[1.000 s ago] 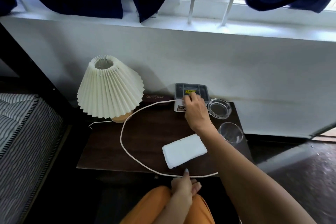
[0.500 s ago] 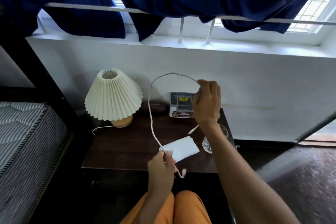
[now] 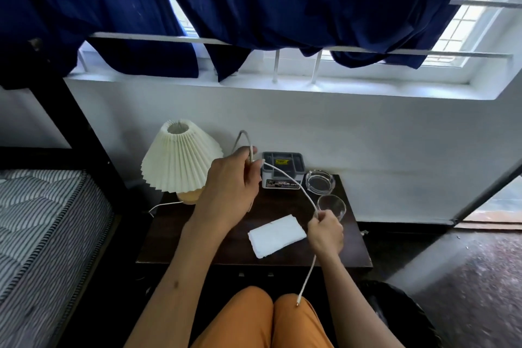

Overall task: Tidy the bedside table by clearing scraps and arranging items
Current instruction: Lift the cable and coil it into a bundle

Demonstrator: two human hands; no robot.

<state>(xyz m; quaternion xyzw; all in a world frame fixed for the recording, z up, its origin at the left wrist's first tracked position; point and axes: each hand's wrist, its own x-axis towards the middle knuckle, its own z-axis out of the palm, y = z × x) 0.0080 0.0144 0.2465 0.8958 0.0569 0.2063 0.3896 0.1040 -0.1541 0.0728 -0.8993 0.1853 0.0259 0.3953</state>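
Note:
A white charging cable (image 3: 296, 186) is stretched between both hands above the dark wooden bedside table (image 3: 183, 237). My left hand (image 3: 231, 181) is raised in front of the lamp and pinches a small loop of the cable that sticks up above the fingers. My right hand (image 3: 324, 234) is lower, near the table's right side, closed around the cable. The cable's free end (image 3: 298, 302) dangles over my orange-clad knees. A folded white cloth (image 3: 276, 234) lies on the table between my hands.
A pleated cream lamp (image 3: 180, 161) stands at the back left with its thin cord (image 3: 163, 205) trailing off. A grey organiser box (image 3: 282, 169), glass ashtray (image 3: 320, 181) and drinking glass (image 3: 333, 205) sit at the back right. A striped mattress (image 3: 42, 220) lies left, a black bin (image 3: 401, 313) lower right.
The cable has been lifted off the table. My left hand rose from my lap to hold a loop high; my right hand dropped from the organiser to grip the cable lower down.

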